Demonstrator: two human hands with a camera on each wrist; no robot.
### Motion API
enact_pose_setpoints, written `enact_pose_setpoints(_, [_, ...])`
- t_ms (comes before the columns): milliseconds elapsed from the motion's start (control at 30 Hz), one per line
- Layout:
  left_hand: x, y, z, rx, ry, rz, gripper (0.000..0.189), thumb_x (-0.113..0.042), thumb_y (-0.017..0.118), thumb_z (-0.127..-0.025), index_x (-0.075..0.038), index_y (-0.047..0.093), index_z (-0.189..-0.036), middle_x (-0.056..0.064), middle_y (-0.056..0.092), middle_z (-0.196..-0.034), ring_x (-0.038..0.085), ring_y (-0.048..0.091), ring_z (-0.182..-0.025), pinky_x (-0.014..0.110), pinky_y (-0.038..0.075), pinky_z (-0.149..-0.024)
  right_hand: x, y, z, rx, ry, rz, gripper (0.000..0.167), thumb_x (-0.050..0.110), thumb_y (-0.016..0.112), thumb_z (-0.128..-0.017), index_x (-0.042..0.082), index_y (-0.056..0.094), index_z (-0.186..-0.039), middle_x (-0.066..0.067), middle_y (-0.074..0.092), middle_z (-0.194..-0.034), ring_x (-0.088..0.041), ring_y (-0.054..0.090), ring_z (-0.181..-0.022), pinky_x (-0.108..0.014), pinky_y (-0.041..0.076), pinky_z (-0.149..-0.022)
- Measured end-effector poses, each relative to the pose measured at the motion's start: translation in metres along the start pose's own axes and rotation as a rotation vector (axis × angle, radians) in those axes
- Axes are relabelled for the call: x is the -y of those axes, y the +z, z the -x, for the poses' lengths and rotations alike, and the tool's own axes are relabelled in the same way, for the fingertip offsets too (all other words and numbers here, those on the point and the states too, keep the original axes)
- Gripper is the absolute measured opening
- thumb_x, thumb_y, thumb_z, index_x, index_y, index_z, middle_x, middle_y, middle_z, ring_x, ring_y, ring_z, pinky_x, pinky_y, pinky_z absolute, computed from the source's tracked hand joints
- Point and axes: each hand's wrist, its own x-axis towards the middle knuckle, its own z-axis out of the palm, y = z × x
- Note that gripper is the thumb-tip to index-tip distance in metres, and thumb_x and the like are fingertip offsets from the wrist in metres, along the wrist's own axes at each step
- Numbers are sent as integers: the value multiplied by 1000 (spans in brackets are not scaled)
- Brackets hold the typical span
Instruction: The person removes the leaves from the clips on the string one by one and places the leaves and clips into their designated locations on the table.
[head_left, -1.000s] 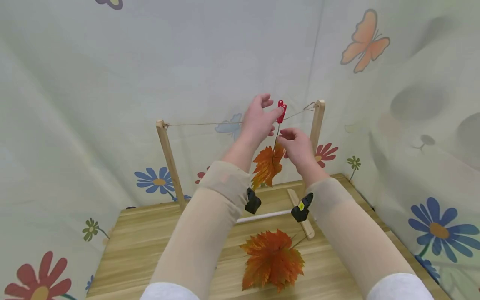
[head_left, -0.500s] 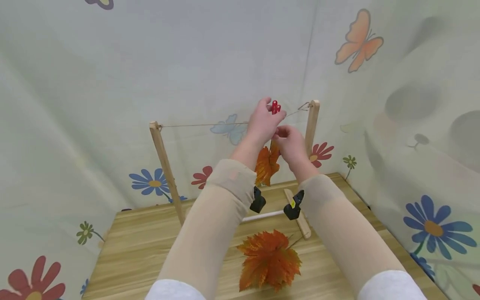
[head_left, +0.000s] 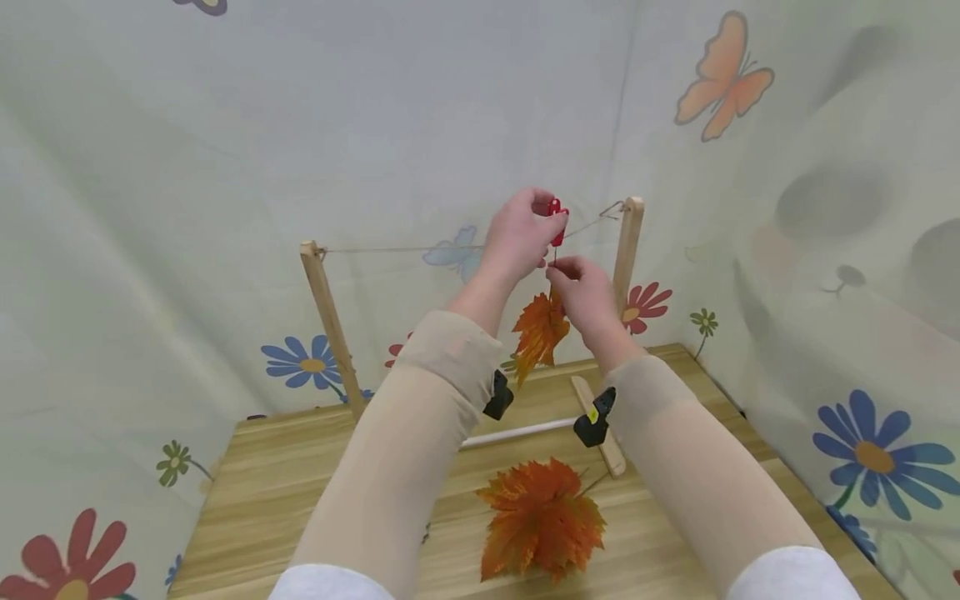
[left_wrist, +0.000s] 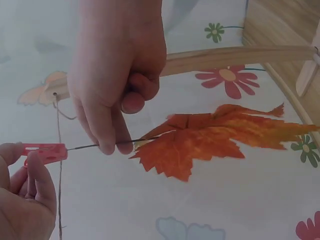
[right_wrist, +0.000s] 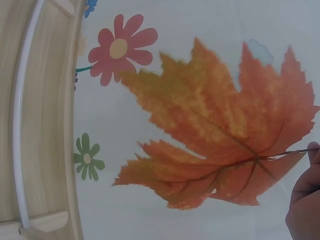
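Note:
My left hand [head_left: 522,233] pinches a red clothespin [head_left: 557,225] at the string [head_left: 405,249] between two wooden posts. In the left wrist view the clothespin [left_wrist: 45,152] lies across the string, and the thin dark stem of an orange maple leaf [left_wrist: 200,145] runs from its tip. Just below, my right hand [head_left: 587,296] pinches that stem between thumb and finger. The leaf [head_left: 542,329] hangs down under both hands; its whole broad face shows in the right wrist view. Whether the clothespin's tip bites both string and stem is too small to tell.
A second orange maple leaf [head_left: 543,521] lies on the wooden table [head_left: 262,492]. The frame's left post [head_left: 328,321] and right post [head_left: 630,250] stand at the back, with a white rod [head_left: 525,432] low between them. A flower-printed curtain [head_left: 412,100] hangs behind.
My right hand rose to the left hand half a second ago and now sits slightly lower, pinching the stem. More of the clothespin shows than half a second ago.

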Motion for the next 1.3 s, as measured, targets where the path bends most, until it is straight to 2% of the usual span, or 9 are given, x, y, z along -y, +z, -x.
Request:
enact_pose_setpoints(67, [0, -1, 1, 10, 3, 21, 35, -28, 57, -94, -14, 50, -125, -3, 55, -116, 20, 57, -69, 25, 52, -57, -1, -3, 0, 7, -6, 15, 33, 32, 53, -96, 12, 58, -121, -6, 58, -107, -34, 54, -79, -43, 50, -74])
enact_pose_setpoints(233, [1, -2, 2, -2, 18, 89, 33, -26, 60, -92, -14, 52, -122, -3, 57, -112, 22, 58, -67, 25, 52, -56, 0, -6, 1, 10, -19, 39, 31, 30, 55, -95, 13, 58, -121, -7, 59, -105, -35, 55, -74, -41, 51, -70])
enact_pose_setpoints(433, [6, -2, 2, -15, 19, 145, 31, -25, 60, -92, -13, 53, -120, -1, 57, -108, 22, 57, -63, 26, 52, -56, 1, -6, 2, -1, -16, 32, 29, 28, 56, -95, 13, 59, -119, -7, 59, -109, -27, 55, -84, -39, 52, -74])
enact_pose_setpoints(700, [12, -4, 0, 12, -2, 181, 28, -22, 55, -96, -12, 50, -122, 0, 55, -111, 24, 57, -62, 27, 53, -55, 2, -4, 0, -16, -36, 74, 29, 28, 57, -94, 13, 61, -118, -6, 60, -110, -24, 52, -88, -32, 48, -66])
enact_pose_setpoints(867, [16, -6, 0, -33, -5, 227, 26, -23, 54, -96, -13, 51, -119, -1, 55, -111, 21, 56, -58, 26, 51, -53, 3, -3, 2, -13, -36, 70, 29, 28, 57, -94, 13, 61, -118, -6, 61, -109, -26, 54, -83, -34, 51, -66])
enact_pose_setpoints(1033, [18, -10, 1, -89, -10, 286, 22, -22, 56, -95, -14, 54, -115, -1, 56, -108, 22, 54, -55, 24, 44, -45, 6, -1, 4, -6, -35, 62, 26, 27, 57, -94, 14, 61, -116, -5, 60, -108, -29, 55, -79, -37, 53, -65])
enact_pose_setpoints(1200, [19, -13, 1, -113, -12, 327, 21, -21, 56, -95, -14, 55, -114, 0, 56, -109, 20, 52, -53, 23, 42, -44, 5, -1, 3, -3, -35, 56, 24, 25, 57, -94, 13, 61, -115, -6, 61, -108, -30, 54, -79, -32, 52, -61])
enact_pose_setpoints(1300, [21, -12, 1, -140, -13, 345, 20, -21, 56, -95, -14, 56, -114, 0, 57, -108, 19, 51, -51, 23, 41, -44, 5, -2, 3, 8, -28, 67, 24, 26, 58, -94, 14, 61, -115, -5, 61, -109, -24, 54, -84, -29, 51, -60])
